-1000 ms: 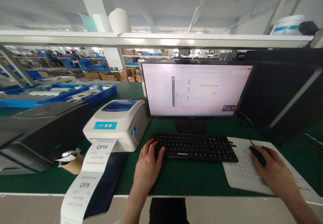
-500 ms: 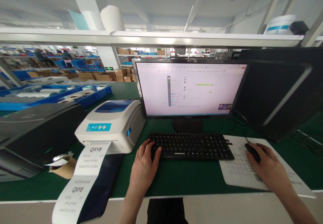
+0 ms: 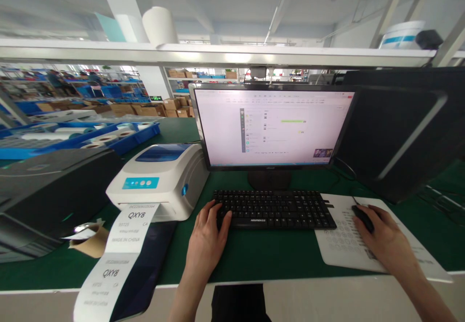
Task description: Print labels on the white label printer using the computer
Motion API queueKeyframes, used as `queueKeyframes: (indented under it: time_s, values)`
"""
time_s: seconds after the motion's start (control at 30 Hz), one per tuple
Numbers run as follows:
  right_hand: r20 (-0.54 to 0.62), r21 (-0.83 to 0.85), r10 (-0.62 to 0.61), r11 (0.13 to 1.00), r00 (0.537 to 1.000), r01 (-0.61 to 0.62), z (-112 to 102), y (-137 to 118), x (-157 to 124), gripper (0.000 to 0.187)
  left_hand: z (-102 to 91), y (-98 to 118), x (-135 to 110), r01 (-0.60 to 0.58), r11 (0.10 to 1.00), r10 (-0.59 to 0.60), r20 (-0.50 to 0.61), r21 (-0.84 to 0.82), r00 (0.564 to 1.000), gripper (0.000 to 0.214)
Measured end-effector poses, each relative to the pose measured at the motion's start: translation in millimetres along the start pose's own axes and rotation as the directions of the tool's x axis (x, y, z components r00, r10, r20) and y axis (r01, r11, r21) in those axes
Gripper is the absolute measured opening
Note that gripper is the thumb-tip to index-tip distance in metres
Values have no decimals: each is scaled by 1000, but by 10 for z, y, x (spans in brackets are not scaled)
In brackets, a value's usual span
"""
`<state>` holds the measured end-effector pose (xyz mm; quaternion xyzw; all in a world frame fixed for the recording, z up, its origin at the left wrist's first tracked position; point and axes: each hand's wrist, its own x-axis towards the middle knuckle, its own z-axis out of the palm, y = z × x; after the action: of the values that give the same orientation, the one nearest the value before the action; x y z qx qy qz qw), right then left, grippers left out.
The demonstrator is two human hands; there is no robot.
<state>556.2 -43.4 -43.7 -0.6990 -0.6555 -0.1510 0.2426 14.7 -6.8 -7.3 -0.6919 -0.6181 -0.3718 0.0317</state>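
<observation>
On the left of the green tabletop (image 3: 283, 254) sits a big black printer (image 3: 43, 191). Next to it, a white printer (image 3: 160, 181) has a long strip of labels (image 3: 119, 244) hanging out over the edge. The left hand (image 3: 209, 237) lies open, with its fingers resting on the left end of the black keyboard (image 3: 272, 208), just below the bright screen (image 3: 271, 126). Far right, the right hand (image 3: 385, 239) curls around the mouse (image 3: 361, 215), which sits on a white sheet (image 3: 337, 249).
</observation>
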Motion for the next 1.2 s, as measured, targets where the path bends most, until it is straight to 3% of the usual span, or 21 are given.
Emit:
queueKeyframes:
  time_s: [1.2]
  values:
    - [-6,16,-27,1000,1000,27,17,34,-1,68,8,-6,-2,-12,1000,12,3,-7,1000,42]
